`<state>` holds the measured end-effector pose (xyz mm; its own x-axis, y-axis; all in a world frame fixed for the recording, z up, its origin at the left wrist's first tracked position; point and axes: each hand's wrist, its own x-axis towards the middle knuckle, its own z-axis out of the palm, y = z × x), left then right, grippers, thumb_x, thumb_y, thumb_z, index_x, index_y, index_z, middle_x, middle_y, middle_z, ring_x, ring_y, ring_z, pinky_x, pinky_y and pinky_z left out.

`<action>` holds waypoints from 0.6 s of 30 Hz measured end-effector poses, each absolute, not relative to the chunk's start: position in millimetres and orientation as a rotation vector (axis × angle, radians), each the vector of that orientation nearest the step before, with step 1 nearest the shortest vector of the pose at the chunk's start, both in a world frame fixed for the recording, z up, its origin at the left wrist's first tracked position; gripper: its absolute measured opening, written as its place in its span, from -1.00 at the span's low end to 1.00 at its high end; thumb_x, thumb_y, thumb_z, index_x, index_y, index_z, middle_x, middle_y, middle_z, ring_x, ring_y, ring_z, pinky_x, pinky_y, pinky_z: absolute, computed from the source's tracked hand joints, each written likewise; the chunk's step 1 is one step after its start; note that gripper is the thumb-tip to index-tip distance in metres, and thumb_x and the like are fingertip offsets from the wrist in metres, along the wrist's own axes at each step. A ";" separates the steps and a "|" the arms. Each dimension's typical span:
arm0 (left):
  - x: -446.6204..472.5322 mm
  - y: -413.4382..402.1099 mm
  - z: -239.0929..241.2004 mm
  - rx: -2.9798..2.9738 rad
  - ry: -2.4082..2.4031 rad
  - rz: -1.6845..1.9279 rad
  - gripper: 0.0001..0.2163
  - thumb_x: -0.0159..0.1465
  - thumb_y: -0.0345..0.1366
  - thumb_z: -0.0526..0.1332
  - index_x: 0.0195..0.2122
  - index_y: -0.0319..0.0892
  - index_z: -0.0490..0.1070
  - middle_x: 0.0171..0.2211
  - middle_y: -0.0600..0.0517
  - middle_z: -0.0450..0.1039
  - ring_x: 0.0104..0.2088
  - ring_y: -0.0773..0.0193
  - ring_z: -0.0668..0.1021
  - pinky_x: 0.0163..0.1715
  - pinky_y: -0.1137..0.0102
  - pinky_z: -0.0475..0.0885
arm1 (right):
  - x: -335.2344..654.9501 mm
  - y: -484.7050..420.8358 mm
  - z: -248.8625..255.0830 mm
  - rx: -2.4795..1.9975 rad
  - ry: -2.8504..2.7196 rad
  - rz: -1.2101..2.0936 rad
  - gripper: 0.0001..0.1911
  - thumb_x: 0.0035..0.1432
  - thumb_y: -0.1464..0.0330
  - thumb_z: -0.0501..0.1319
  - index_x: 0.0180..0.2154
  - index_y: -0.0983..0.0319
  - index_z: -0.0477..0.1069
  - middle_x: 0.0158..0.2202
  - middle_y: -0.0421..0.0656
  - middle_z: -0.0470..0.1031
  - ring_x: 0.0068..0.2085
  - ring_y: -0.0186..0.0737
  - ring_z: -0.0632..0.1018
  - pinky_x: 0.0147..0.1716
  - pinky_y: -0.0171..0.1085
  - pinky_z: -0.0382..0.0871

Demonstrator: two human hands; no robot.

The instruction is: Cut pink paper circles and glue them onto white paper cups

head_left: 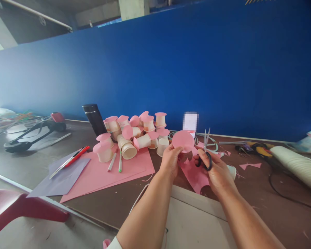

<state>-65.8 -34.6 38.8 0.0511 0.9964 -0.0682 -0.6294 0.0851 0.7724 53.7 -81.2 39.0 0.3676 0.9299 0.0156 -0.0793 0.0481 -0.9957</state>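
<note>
My left hand [171, 159] pinches the lower edge of a round pink paper disc [183, 140] held up above the table. In my right hand [219, 171] is a pair of scissors [206, 152], fingers through the black handles. The silver blades point upward and stand apart, to the right of the disc. Below and between my hands lies a pink paper offcut [195, 174] with curved cut edges. Several paper cups [142, 141] capped with pink discs are grouped to the left of my hands, some upright and some on their sides.
Left of the cups stands a black flask [93, 119]. Pink sheets [93, 176], a grey sheet [67, 183], a red utility knife [74, 158] and two markers [120, 160] lie nearby. A long stack of cups [298, 167] rests at right. A blue partition [171, 69] backs the table.
</note>
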 end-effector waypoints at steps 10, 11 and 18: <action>-65.0 -38.5 43.2 0.654 0.629 1.360 -0.59 -0.14 -0.22 0.49 -0.26 -0.26 0.53 -0.44 0.00 0.53 -0.47 0.34 0.50 -0.39 0.42 0.34 | 62.3 -76.1 26.7 -1.167 -0.991 1.098 -0.50 -0.02 0.02 0.39 -0.13 0.21 0.54 -0.31 -0.12 0.57 -0.30 -0.20 0.53 -0.48 -0.34 0.25; -65.0 -38.5 43.1 0.654 0.618 1.362 -0.58 -0.15 -0.22 0.50 -0.26 -0.26 0.52 -0.43 0.00 0.53 -0.47 0.32 0.51 -0.39 0.41 0.35 | 62.1 -76.3 26.7 -1.160 -1.001 1.109 -0.51 -0.02 0.02 0.39 -0.15 0.21 0.55 -0.33 -0.13 0.56 -0.31 -0.20 0.52 -0.47 -0.34 0.25; -66.0 -36.4 43.1 0.626 0.622 1.396 -0.63 -0.16 -0.32 0.48 -0.31 -0.26 0.48 -0.45 0.03 0.51 -0.49 0.38 0.49 -0.47 0.47 0.31 | 61.0 -78.7 27.9 -1.215 -1.115 1.129 -0.56 -0.01 -0.01 0.36 -0.26 0.21 0.57 -0.34 -0.15 0.57 -0.30 -0.20 0.51 -0.41 -0.31 0.26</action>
